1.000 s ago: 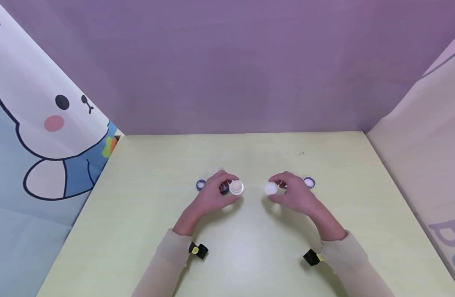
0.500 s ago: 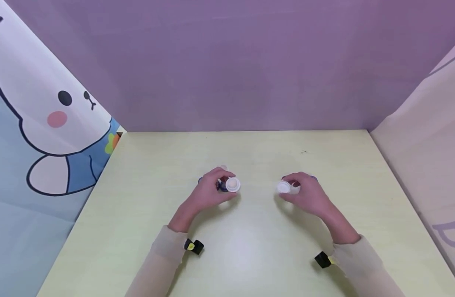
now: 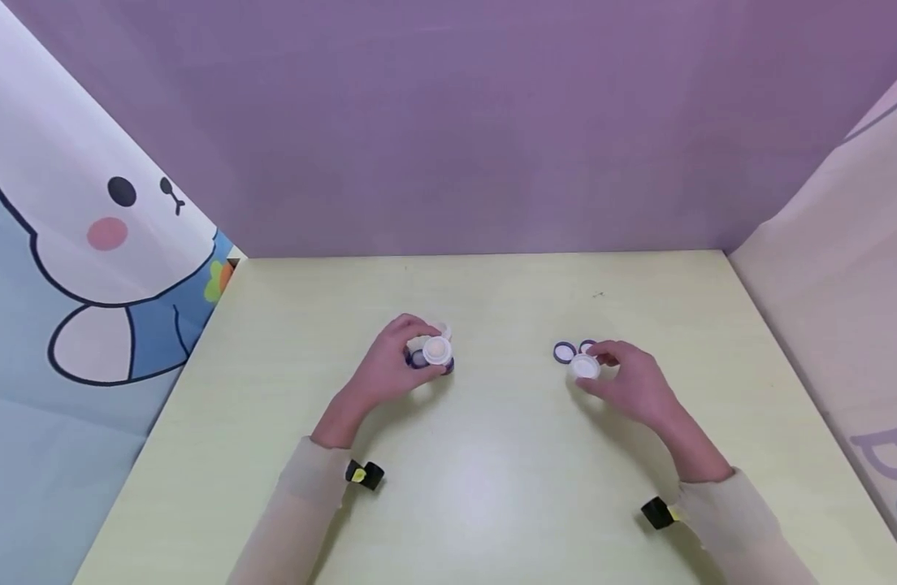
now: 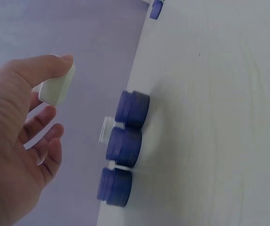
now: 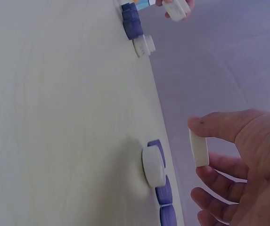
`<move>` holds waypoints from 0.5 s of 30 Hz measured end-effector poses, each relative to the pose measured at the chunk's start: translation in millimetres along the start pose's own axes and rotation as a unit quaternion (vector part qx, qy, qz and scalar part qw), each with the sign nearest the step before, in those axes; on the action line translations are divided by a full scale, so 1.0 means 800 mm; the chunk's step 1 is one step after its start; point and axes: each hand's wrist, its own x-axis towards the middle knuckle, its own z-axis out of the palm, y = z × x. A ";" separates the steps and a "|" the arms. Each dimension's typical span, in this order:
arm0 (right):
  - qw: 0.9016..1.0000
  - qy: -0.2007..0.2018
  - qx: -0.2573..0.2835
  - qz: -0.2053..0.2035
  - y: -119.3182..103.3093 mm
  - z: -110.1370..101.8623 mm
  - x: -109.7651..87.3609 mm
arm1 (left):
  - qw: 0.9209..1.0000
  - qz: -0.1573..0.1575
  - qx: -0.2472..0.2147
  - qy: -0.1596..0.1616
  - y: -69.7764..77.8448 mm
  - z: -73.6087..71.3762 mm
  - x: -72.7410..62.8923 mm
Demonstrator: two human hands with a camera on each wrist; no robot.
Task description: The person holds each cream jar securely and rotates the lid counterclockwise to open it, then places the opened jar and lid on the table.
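Note:
My left hand (image 3: 386, 366) pinches a small white jar (image 3: 437, 350), its mouth facing up, between thumb and fingers. It is held above several blue jars (image 4: 124, 147), which stand in a row in the left wrist view. Another white jar (image 3: 444, 329) stands just behind them. Over on the right, my right hand (image 3: 631, 382) pinches a white lid (image 3: 584, 368) by its edges, raised off the table. Near it lie blue lids (image 3: 565, 352) and, in the right wrist view, a second white lid (image 5: 152, 166). The head view hides that second lid.
A pale table (image 3: 492, 487) carries everything. A purple backdrop (image 3: 478, 138) rises behind it, with a cartoon-printed cloth (image 3: 97, 325) at left and a pale cloth (image 3: 843, 292) at right. Black wrist cameras (image 3: 656, 513) stick out from both sleeves.
My hands have moved apart: the left one, with the white jar, leftward and slightly away; the right one, with the white lid, to the right. Blue lids now show beside my right hand.

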 end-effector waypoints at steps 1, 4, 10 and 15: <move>1.000 0.001 -0.004 0.000 0.002 -0.002 0.000 | 1.000 -0.002 0.003 0.001 0.000 -0.003 0.000; 1.000 0.003 -0.010 -0.002 0.010 -0.006 -0.001 | 1.000 -0.006 0.011 0.002 -0.003 -0.011 -0.001; 1.000 0.013 -0.018 0.003 0.026 -0.014 0.000 | 1.000 -0.016 0.012 0.006 -0.006 -0.025 0.000; 1.000 0.002 -0.021 0.014 0.034 -0.019 0.002 | 1.000 -0.012 0.000 0.010 -0.006 -0.029 0.002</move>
